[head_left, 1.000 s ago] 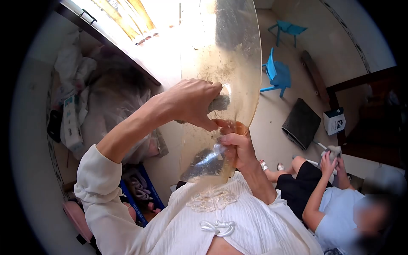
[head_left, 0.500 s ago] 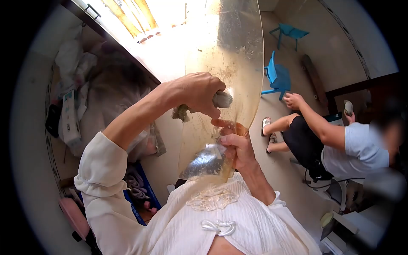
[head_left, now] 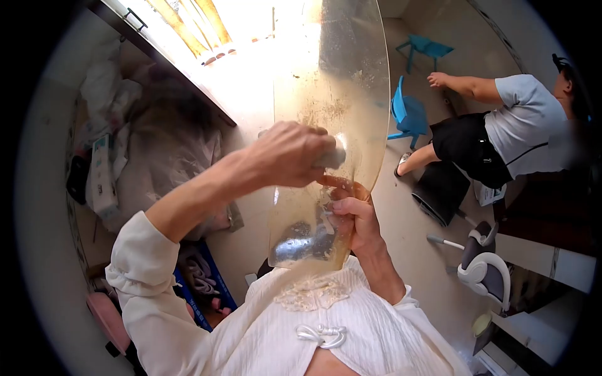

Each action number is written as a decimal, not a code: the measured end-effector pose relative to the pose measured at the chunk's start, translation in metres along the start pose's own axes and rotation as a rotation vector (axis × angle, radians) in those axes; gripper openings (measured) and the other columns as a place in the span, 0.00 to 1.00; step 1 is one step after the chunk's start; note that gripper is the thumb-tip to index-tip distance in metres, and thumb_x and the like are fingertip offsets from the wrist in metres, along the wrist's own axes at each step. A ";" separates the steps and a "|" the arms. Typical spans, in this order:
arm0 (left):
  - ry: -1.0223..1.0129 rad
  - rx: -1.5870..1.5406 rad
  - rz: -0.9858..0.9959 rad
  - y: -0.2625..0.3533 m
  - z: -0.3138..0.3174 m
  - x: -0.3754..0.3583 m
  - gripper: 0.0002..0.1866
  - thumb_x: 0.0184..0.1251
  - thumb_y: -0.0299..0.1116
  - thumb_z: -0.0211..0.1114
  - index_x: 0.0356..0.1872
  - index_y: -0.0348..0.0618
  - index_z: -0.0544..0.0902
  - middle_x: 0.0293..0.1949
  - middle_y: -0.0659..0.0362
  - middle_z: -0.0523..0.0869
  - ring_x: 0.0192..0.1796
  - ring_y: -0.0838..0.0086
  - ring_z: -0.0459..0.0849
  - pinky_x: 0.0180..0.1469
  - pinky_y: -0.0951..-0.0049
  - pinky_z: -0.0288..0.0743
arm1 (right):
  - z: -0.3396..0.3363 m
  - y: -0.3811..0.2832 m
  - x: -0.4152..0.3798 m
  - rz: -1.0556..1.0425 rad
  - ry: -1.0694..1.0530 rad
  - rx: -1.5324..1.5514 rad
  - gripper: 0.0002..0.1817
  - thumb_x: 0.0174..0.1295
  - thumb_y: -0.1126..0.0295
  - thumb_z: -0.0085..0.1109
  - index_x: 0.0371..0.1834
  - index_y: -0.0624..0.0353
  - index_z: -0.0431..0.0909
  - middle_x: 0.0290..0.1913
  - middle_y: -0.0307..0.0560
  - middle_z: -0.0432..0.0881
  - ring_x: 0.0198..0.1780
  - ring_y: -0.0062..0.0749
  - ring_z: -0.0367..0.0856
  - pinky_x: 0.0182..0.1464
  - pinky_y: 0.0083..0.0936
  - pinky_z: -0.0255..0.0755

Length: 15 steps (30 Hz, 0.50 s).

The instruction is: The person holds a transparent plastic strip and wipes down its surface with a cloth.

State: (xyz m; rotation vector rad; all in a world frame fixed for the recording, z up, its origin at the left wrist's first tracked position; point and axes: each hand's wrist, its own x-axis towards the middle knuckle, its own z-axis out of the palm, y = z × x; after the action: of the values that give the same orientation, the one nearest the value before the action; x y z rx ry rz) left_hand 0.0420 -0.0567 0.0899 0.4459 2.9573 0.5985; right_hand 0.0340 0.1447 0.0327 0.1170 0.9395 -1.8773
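A large, clear, yellowish plastic sheet stretches from my waist up towards the bright window. Brown dirt marks and scratches show on its middle. My right hand grips the sheet's right edge near the lower end, with the thumb on the near face and some fingers seen through the plastic. My left hand is closed round a wadded grey cloth against the sheet, just above my right hand. Motion slightly blurs that hand, and most of the cloth is hidden in it.
Two blue chairs stand at the upper right. Another person is on the right, near a grey-and-white chair and a black mat-like item. Plastic-covered goods and a blue-edged box lie at left.
My left hand has turned and shifted slightly down with the cloth, while my right hand keeps its grip. The other person has risen from sitting and moved, revealing the grey-and-white chair.
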 end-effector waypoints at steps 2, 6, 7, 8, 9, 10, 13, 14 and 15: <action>0.209 0.083 0.270 0.008 0.023 -0.021 0.06 0.50 0.24 0.66 0.31 0.41 0.80 0.29 0.63 0.76 0.31 0.78 0.76 0.22 0.75 0.74 | -0.004 0.001 0.000 -0.022 -0.017 0.047 0.21 0.46 0.80 0.52 0.48 0.69 0.76 0.21 0.27 0.63 0.15 0.10 0.59 0.16 0.09 0.54; 0.298 0.052 0.415 0.024 0.022 -0.042 0.08 0.45 0.25 0.67 0.29 0.42 0.79 0.28 0.64 0.74 0.30 0.76 0.77 0.25 0.76 0.75 | -0.003 0.002 -0.009 0.025 -0.003 0.069 0.21 0.46 0.81 0.51 0.47 0.68 0.76 0.21 0.29 0.67 0.16 0.12 0.63 0.16 0.11 0.57; 0.311 0.036 0.478 0.024 0.025 -0.043 0.08 0.45 0.25 0.67 0.29 0.42 0.79 0.28 0.64 0.74 0.30 0.76 0.78 0.25 0.76 0.76 | -0.004 0.003 -0.011 0.024 -0.007 0.078 0.22 0.46 0.81 0.52 0.49 0.69 0.75 0.21 0.30 0.67 0.16 0.13 0.63 0.16 0.12 0.57; 0.311 0.042 0.478 0.023 0.028 -0.042 0.08 0.45 0.25 0.67 0.29 0.42 0.79 0.28 0.64 0.74 0.30 0.76 0.78 0.25 0.76 0.76 | -0.005 0.004 -0.012 0.024 -0.009 0.090 0.23 0.47 0.81 0.52 0.51 0.70 0.75 0.21 0.30 0.67 0.16 0.13 0.63 0.16 0.12 0.57; 0.347 0.057 0.431 0.024 0.029 -0.040 0.08 0.45 0.25 0.67 0.29 0.42 0.79 0.28 0.64 0.74 0.30 0.76 0.78 0.26 0.76 0.76 | 0.007 -0.003 -0.017 0.043 0.029 0.084 0.25 0.47 0.81 0.53 0.54 0.72 0.74 0.21 0.29 0.67 0.16 0.12 0.63 0.16 0.12 0.57; 0.382 0.069 0.387 0.023 0.028 -0.039 0.08 0.45 0.25 0.67 0.28 0.42 0.79 0.28 0.64 0.74 0.30 0.76 0.78 0.26 0.77 0.76 | 0.004 -0.001 -0.017 0.038 0.030 0.088 0.25 0.47 0.81 0.53 0.54 0.72 0.74 0.21 0.29 0.67 0.16 0.12 0.63 0.16 0.12 0.57; 0.420 0.119 0.172 0.025 0.018 -0.029 0.08 0.45 0.23 0.66 0.30 0.43 0.80 0.28 0.64 0.75 0.29 0.77 0.78 0.25 0.76 0.76 | -0.006 0.001 -0.025 0.047 -0.088 0.000 0.30 0.45 0.80 0.50 0.57 0.75 0.71 0.31 0.40 0.78 0.23 0.16 0.71 0.23 0.12 0.67; 0.414 0.096 0.194 0.032 0.029 -0.031 0.09 0.45 0.23 0.66 0.31 0.43 0.80 0.29 0.64 0.76 0.29 0.78 0.78 0.25 0.76 0.76 | -0.008 -0.001 -0.023 0.033 -0.089 -0.001 0.30 0.45 0.80 0.50 0.57 0.75 0.71 0.31 0.40 0.78 0.23 0.16 0.71 0.23 0.12 0.67; 0.416 -0.025 0.254 0.037 0.040 -0.036 0.17 0.35 0.23 0.68 0.33 0.42 0.81 0.29 0.63 0.78 0.29 0.76 0.80 0.24 0.71 0.74 | -0.012 0.001 -0.022 -0.005 -0.033 0.016 0.28 0.45 0.80 0.50 0.55 0.73 0.73 0.28 0.36 0.75 0.23 0.16 0.70 0.23 0.13 0.66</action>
State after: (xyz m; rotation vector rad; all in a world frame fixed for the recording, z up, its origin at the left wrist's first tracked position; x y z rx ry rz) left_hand 0.0916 -0.0203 0.0684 0.7912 3.3015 0.8467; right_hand 0.0423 0.1679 0.0339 0.0928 0.9030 -1.8864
